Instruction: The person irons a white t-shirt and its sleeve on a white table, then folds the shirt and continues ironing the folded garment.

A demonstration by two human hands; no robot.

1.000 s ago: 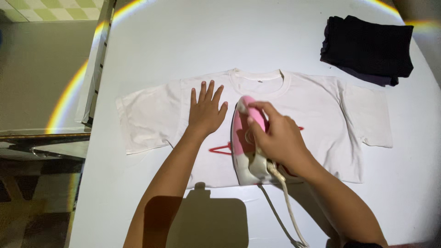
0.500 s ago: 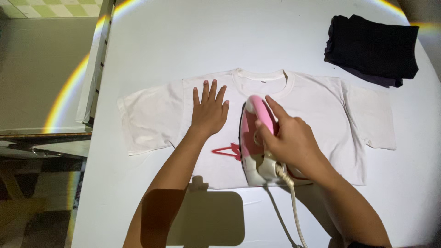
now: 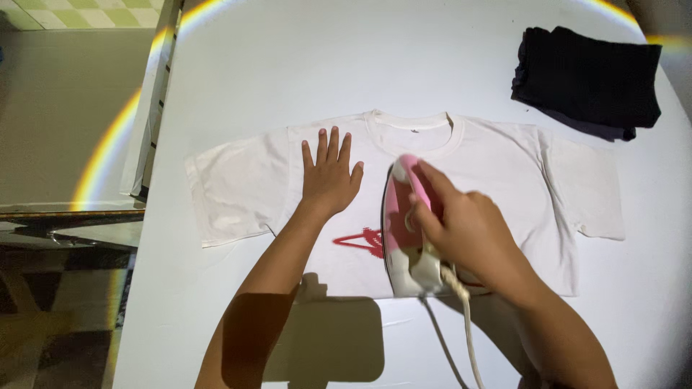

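A white T-shirt (image 3: pixel 504 166) with a red print (image 3: pixel 360 241) lies flat on a white table (image 3: pixel 288 65). My left hand (image 3: pixel 330 175) rests flat on the shirt's chest, fingers spread, left of the collar. A pink and white iron (image 3: pixel 401 230) stands sole-down on the shirt's middle, its tip pointing at the collar. My right hand (image 3: pixel 465 230) grips the iron's handle. The iron's cord (image 3: pixel 468 338) trails toward the near edge.
A folded dark garment (image 3: pixel 587 79) lies at the table's far right corner. The table's left edge drops to a tiled floor (image 3: pixel 58 108), with a dark frame (image 3: pixel 65 220) below on the left.
The iron has slid a little toward the collar under my right hand. My left hand stays flat on the shirt.
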